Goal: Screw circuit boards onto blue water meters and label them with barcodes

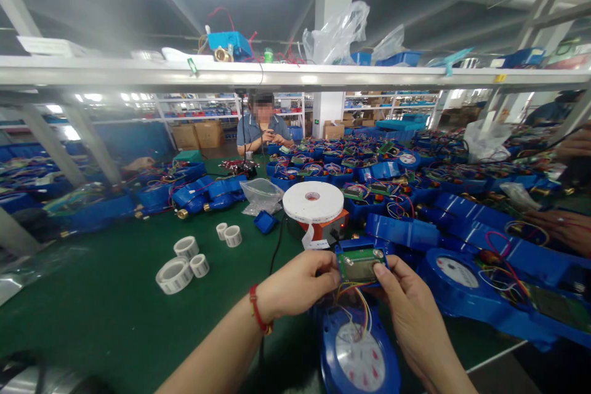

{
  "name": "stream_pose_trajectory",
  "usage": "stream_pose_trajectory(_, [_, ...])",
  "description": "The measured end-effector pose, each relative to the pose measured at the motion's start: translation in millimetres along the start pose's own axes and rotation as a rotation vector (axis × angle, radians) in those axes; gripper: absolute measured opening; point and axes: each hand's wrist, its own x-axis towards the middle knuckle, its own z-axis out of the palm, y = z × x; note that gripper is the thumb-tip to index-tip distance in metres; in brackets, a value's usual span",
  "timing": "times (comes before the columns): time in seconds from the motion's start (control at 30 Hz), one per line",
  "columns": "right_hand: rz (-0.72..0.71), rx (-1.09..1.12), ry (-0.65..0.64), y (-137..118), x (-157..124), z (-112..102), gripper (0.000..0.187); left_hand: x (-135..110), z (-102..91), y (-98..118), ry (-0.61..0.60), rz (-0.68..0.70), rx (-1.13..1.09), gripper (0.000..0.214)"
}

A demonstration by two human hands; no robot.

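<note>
Left of large white roll (313, 208): small label rolls (175, 286) scattered on green tabletop (115, 326). Just left of roll: clear plastic bag (261, 196) and small blue cover (265, 222). At roll's near side: left hand (298, 283), thumb and curled fingers closed on left edge of circuit board (362, 268). Board held near roll, to its near right; coloured wires (365, 308) led down to blue meter (360, 351). Right edge pinched by right hand (409, 295), thumb pressed on face. Farther right of roll: other blue meters (401, 231) heaped.

The meter (360, 345) is blue, its dial (357, 357) white with red marks (375, 356), the circuit board (359, 256) green, worktop (115, 320) dark green, bracelet (255, 303) red
</note>
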Motion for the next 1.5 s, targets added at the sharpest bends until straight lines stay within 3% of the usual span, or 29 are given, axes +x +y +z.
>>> stream_pose_trajectory(0.1, [0.009,0.018,-0.023,-0.2,0.5,-0.1,0.030,1.0,1.3,-3.2,-0.022,-0.022,-0.004,0.014])
stream_pose_trajectory(0.3, [0.036,0.033,-0.032,-0.8,3.0,-2.0,0.029,0.8,-1.6,-3.3,0.089,-0.050,0.041,0.016])
stream_pose_trajectory(0.47, [0.041,0.018,-0.015,-2.9,1.4,-0.7,0.030,-3.3,0.9,1.1,0.071,-0.039,0.029,0.013])
stream_pose_trajectory(0.63, [0.003,-0.032,-0.040,-7.1,1.7,0.5,0.031,-0.6,7.5,1.6,0.220,-0.055,0.102,0.029])
stream_pose_trajectory(0.9, [0.051,-0.072,-0.308,-23.8,3.9,-6.0,0.022,-0.5,5.7,6.4,0.289,-0.030,0.249,0.024])
stream_pose_trajectory(1.2, [-0.076,-0.100,-0.161,-10.2,-1.1,1.7,0.027,-8.4,20.6,15.0,0.566,-0.022,0.461,0.017])
stream_pose_trajectory(1.3, [-0.101,-0.126,-0.108,-6.7,-2.0,1.5,0.030,-23.2,35.7,27.9,0.729,0.246,0.654,0.006])
stream_pose_trajectory(1.37, [-0.108,-0.131,-0.093,-5.8,-2.4,1.3,0.031,-30.8,50.1,32.2,0.743,0.420,0.787,0.011])
stream_pose_trajectory(1.43, [-0.120,-0.137,-0.076,-5.8,-3.3,1.6,0.030,-33.4,64.0,29.1,0.725,0.406,0.869,0.018])
stream_pose_trajectory(1.5, [-0.136,-0.153,-0.047,-6.2,-4.8,2.7,0.029,-32.4,73.3,19.7,0.752,0.265,0.894,0.028])
